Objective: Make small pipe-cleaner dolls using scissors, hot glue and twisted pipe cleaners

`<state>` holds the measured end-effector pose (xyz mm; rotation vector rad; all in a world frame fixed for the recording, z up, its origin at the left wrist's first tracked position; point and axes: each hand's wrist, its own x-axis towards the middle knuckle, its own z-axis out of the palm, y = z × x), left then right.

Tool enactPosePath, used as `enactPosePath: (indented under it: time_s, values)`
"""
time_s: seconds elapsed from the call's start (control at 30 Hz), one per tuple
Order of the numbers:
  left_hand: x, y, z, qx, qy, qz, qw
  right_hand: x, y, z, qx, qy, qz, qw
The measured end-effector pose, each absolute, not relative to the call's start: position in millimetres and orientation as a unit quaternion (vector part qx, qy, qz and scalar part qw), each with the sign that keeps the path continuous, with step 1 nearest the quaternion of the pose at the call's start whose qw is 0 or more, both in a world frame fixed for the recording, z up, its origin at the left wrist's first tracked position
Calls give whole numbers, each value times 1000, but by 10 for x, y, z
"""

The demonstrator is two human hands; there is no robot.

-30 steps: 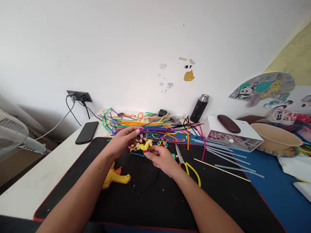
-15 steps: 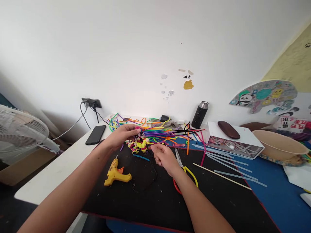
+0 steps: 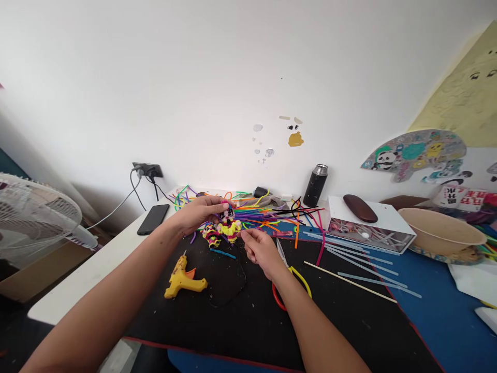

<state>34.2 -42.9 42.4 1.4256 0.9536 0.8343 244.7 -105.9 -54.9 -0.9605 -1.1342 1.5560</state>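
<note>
One yellow glue gun [image 3: 182, 278] lies nearest on the black mat [image 3: 233, 321]. Beyond it, the right hand [image 3: 261, 249] pinches its fingers on the edge of the pipe-cleaner figure [image 3: 225, 229], which the left hand [image 3: 202, 213] grips from above, just before the loose pipe-cleaner pile [image 3: 256, 210].

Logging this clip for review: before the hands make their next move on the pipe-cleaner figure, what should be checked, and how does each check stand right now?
1. Left hand grips the pipe-cleaner figure: ok, fingers closed on its top.
2. Right hand has hold of the figure: cannot tell, fingertips sit at its right edge, contact unclear.
3. Glue gun clear of both hands: ok, it lies on the black mat to their left.
4. Scissors clear of the right arm: not ok, they lie partly under the wrist.
5. Spare pipe cleaners close by: ok, the pile lies just behind the figure.
</note>
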Motion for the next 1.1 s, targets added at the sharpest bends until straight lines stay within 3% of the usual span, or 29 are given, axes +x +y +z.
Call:
enactPosePath:
  time_s: [0.4,0.77,1.1]
  values:
    - [403,-368,395,592,399,355,603,2453,-1063,-516,-381,-457,641,485]
    - [392,-259,260,453,369,420,695,2467,-1075,-510,-380,-467,636,482]
    - [441,-285,220,403,374,437,712,2477,-1086,-499,-379,-470,638,477]
